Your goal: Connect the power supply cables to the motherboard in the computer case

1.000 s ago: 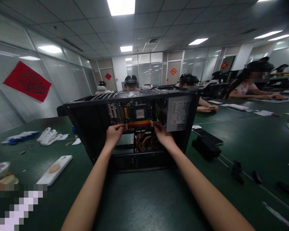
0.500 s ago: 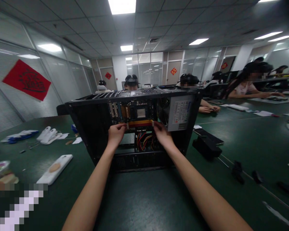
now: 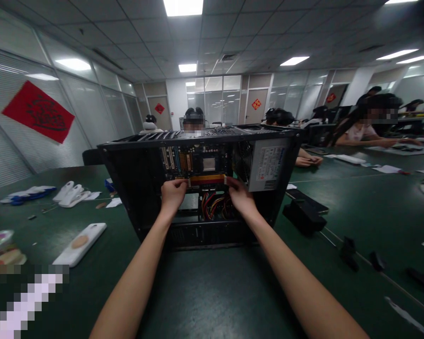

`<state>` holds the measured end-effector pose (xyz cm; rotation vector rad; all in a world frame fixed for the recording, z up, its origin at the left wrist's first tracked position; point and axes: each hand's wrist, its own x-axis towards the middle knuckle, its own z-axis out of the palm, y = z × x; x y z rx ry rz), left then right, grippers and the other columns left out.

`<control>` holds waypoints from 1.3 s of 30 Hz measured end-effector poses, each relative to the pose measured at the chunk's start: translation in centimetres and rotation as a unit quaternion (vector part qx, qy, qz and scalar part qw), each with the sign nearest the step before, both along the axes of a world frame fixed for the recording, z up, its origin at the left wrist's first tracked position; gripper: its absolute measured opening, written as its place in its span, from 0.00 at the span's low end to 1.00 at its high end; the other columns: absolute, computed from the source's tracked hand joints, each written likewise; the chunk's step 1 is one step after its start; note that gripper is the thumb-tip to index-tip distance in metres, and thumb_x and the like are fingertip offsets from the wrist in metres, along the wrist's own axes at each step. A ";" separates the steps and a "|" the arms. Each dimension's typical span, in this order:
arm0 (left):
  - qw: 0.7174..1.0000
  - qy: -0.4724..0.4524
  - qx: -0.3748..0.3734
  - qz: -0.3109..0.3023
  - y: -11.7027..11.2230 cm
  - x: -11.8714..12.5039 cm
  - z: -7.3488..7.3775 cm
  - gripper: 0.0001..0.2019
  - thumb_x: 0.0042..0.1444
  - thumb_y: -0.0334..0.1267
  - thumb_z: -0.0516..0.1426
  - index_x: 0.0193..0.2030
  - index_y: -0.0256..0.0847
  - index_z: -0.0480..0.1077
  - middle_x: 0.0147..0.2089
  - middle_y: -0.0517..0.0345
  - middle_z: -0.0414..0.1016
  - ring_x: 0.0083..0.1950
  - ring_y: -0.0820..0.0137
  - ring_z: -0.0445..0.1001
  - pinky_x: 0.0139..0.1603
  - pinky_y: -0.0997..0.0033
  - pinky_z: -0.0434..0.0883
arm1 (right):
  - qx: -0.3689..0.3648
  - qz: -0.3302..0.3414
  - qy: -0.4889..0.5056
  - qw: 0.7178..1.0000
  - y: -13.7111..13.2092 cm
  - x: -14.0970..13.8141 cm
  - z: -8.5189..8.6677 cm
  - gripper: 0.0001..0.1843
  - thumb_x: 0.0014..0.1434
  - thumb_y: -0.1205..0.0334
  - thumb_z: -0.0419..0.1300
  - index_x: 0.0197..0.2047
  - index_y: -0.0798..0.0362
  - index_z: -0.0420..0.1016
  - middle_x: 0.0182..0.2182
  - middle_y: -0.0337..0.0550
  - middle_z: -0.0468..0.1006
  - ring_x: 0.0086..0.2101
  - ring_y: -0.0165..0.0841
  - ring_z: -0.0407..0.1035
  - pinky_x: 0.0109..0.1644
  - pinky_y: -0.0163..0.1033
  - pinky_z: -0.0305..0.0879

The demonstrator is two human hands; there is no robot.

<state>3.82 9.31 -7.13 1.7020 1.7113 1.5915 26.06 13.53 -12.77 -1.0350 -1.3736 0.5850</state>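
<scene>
An open black computer case (image 3: 212, 235) stands in front of me, its inside facing me. On the motherboard (image 3: 217, 153) run yellow and red memory slots (image 3: 207, 179) with pale latches at the ends. My left hand (image 3: 173, 197) is closed, thumb and forefinger at the left latch (image 3: 189, 182). At the right end, my right hand (image 3: 242, 198) is also closed, its fingertips on the other latch (image 3: 225, 179). Whether a memory stick sits in the slots is too small to tell. Below hang coloured power cables (image 3: 214, 205); a power supply (image 3: 268, 165) fills the upper right corner.
On the green table (image 3: 212, 292) lie a white phone-shaped object (image 3: 81, 244) at left and white slipper-like items (image 3: 70, 194) behind it. A black box-shaped object (image 3: 304, 217) and small black parts (image 3: 349, 253) lie at right. Other people sit beyond; one person's hands (image 3: 309, 160) rest near the case.
The view has shifted slightly, so the case appears a little further right. Both hands stay at the ends of the memory slots, with the left fingers slightly more curled.
</scene>
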 end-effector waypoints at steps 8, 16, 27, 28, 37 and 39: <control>0.983 0.183 -0.017 -0.019 -2.7 1.4 1.3 0.16 0.57 0.30 0.53 0.49 0.35 0.78 0.49 0.46 0.80 0.52 0.59 0.77 0.54 0.65 0.70 | 0.016 -0.036 -0.111 0.993 -2.5 -0.2 1.4 0.23 0.60 0.63 0.51 0.56 0.56 0.72 0.53 0.51 0.76 0.54 0.39 0.70 0.64 0.47 0.62; 0.932 0.359 -0.045 -0.014 -9.4 5.4 -2.7 0.21 0.67 0.48 0.46 0.35 0.43 0.78 0.38 0.50 0.81 0.40 0.63 0.77 0.38 0.69 0.65 | 0.132 -0.043 -0.521 0.842 -9.9 3.1 1.5 0.20 0.69 0.55 0.46 0.41 0.55 0.77 0.36 0.50 0.79 0.35 0.36 0.72 0.36 0.38 0.60; 0.928 0.364 -0.047 0.065 -8.9 6.1 -3.1 0.24 0.63 0.52 0.47 0.30 0.47 0.81 0.35 0.51 0.82 0.38 0.59 0.78 0.31 0.69 0.59 | 0.087 -0.117 -0.607 0.781 -14.1 3.3 0.9 0.15 0.70 0.59 0.46 0.44 0.53 0.73 0.37 0.50 0.75 0.38 0.41 0.68 0.42 0.43 0.57; 0.930 0.356 -0.054 0.077 -8.8 6.0 -3.1 0.25 0.63 0.53 0.47 0.30 0.48 0.82 0.35 0.51 0.82 0.38 0.58 0.78 0.31 0.69 0.59 | 0.075 -0.118 -0.605 0.784 -14.3 3.0 1.0 0.15 0.70 0.59 0.46 0.44 0.53 0.73 0.37 0.50 0.75 0.39 0.41 0.68 0.42 0.44 0.58; 0.964 0.193 -0.123 0.134 -5.6 3.6 -1.4 0.25 0.59 0.57 0.47 0.29 0.48 0.81 0.34 0.47 0.81 0.38 0.53 0.77 0.30 0.68 0.58 | 0.000 -0.143 -0.599 0.787 -16.9 -1.1 1.4 0.17 0.67 0.64 0.49 0.55 0.58 0.70 0.39 0.57 0.76 0.40 0.48 0.71 0.42 0.51 0.65; 0.967 0.187 -0.125 0.123 -4.8 2.5 -1.2 0.23 0.59 0.55 0.48 0.29 0.47 0.80 0.34 0.48 0.81 0.38 0.54 0.77 0.30 0.68 0.58 | -0.015 -0.134 -0.604 0.785 -17.8 -2.5 1.4 0.20 0.65 0.67 0.50 0.59 0.61 0.68 0.40 0.61 0.76 0.40 0.49 0.72 0.41 0.52 0.66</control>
